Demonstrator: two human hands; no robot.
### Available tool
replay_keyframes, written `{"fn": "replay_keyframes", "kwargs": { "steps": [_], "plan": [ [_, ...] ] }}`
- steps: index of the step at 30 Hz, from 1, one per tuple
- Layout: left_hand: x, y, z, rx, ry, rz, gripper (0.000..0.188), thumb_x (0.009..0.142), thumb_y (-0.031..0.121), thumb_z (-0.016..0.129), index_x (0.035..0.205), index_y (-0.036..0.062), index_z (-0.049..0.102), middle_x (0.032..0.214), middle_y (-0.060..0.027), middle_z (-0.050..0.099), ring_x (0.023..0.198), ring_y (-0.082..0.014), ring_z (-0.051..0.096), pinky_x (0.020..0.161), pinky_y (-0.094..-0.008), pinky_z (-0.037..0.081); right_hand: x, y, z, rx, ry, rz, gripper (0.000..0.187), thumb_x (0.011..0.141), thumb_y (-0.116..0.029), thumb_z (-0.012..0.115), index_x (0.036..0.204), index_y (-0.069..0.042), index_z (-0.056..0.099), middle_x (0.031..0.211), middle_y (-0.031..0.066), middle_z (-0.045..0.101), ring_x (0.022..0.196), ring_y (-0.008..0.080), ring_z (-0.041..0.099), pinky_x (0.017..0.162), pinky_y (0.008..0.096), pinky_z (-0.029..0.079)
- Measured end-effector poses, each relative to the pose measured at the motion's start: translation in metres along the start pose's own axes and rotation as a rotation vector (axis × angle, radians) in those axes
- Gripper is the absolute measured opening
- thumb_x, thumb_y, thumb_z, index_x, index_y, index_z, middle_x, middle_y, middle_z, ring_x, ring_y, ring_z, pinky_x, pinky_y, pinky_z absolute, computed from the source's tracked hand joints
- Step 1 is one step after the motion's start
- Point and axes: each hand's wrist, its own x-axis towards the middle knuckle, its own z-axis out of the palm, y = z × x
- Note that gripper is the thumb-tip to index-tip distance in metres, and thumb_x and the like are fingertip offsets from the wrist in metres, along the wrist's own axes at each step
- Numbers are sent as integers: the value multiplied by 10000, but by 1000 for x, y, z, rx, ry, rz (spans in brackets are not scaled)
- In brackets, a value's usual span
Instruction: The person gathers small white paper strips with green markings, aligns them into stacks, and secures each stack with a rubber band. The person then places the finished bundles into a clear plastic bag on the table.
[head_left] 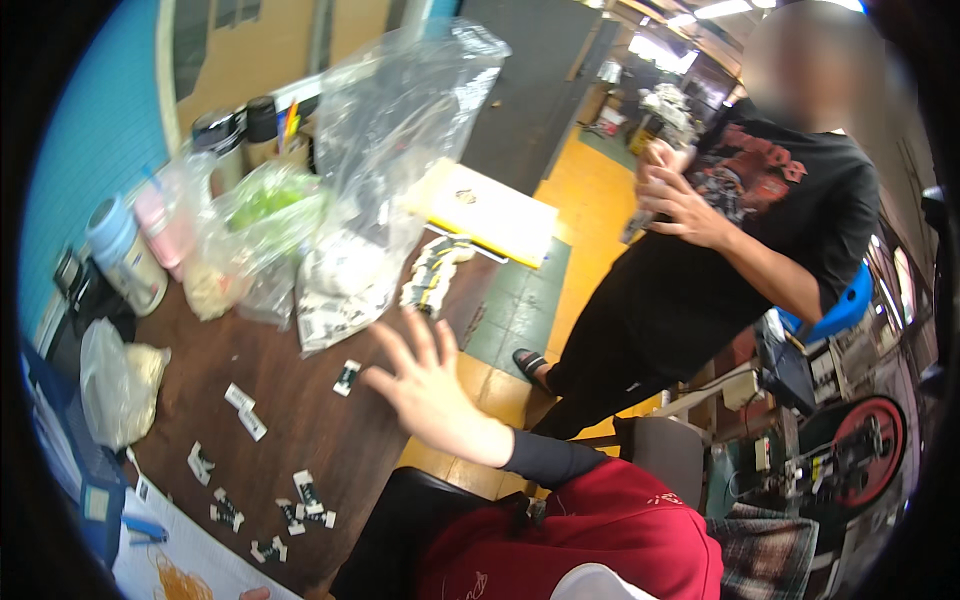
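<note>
My right hand [430, 385] reaches over the brown table with its fingers spread and nothing in them. Close to its thumb lies a small white-and-dark piece, like a label [347, 378]. Beyond the fingertips is a bundle of similar pieces with yellow stripes [432, 275]. More such pieces are scattered singly and in small clusters [308, 492] on the near left of the table. Only a bit of my left hand [256, 594] shows at the lower edge, its fingers mostly out of view, near tan rubber bands [182, 580] on white paper.
A large clear plastic bag [345, 275] with white contents stands at the back, next to a yellow-edged booklet [490, 215]. Bottles [125, 255] and a bag of cream-coloured stuff [120, 385] line the left. A person in black [720, 250] stands across, hands together. Machinery [850, 450] is at right.
</note>
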Motion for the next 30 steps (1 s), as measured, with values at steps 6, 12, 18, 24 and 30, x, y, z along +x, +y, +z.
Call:
{"fn": "replay_keyframes", "kwargs": {
  "steps": [6, 12, 18, 24, 30],
  "plan": [
    [-22, -12, -24, 43, -290, -321, 274, 1011, 119, 601, 1167, -106, 612, 1075, -228, 676, 1000, -350, 645, 956, -465, 491, -8, 6, 5, 23, 51, -40, 371, 766, -19, 625, 1095, -175, 694, 1574, 157, 291, 1496, 481, 136, 1125, 736, 154],
    [-3, 19, -30, -158, -184, -864, 274, 1024, 122, 581, 1221, -68, 573, 1000, -183, 671, 914, -320, 644, 880, -419, 518, 10, 12, -44, 73, -76, 168, 534, 681, 112, 607, 1091, -218, 698, 1538, 150, 351, 1462, 504, 203, 1137, 699, 174],
    [37, 61, -14, -8, -234, -1206, 293, 885, 13, 662, 1176, -12, 642, 1126, -134, 658, 1070, -277, 609, 993, -380, 437, -18, 5, -87, 495, 398, 138, 273, 829, 29, 653, 1074, -73, 715, 1359, 200, 518, 1321, 372, 466, 1115, 464, 348],
    [45, 50, 9, 109, -525, -966, 280, 871, 98, 716, 1143, 53, 669, 1205, -75, 647, 1143, -328, 575, 991, -436, 433, -15, -53, -26, 701, -223, -48, 293, 842, -39, 732, 1134, -47, 705, 1288, 137, 531, 1175, 307, 508, 993, 397, 430],
    [54, 54, 9, 113, -481, -1016, 288, 868, 92, 718, 1153, 70, 683, 1214, -72, 648, 1160, -316, 578, 1003, -429, 433, -6, -88, 8, 640, -273, -231, 504, 789, -164, 819, 1251, -43, 658, 1243, 140, 539, 1110, 334, 482, 969, 412, 427]
  ]
}}
